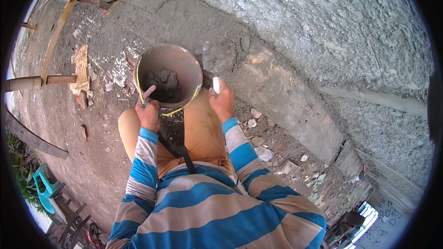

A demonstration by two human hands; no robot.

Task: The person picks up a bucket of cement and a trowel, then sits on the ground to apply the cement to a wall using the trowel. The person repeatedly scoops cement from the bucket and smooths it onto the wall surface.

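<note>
A round, mortar-stained bucket (189, 67) stands tilted just beyond my knees. Grey wet mortar (165, 83) lies inside it. My left hand (148, 114) is closed on its near left rim, next to the yellow bail, with one finger stretched over the edge. To the right of the bucket, my right hand (224, 101) is wrapped round the white handle of a trowel (216, 84). The trowel's blade, a grey blur, appears to be over the mortar-covered ledge (249, 62), and I cannot make out its outline.
A rough grey wall (332, 32) rises along the far right above the ledge. Broken stones (264, 153) litter the ground to my right. Wooden strips (60, 37) and a worn board (81, 69) are at the left. A turquoise plastic chair (45, 189) stands at lower left.
</note>
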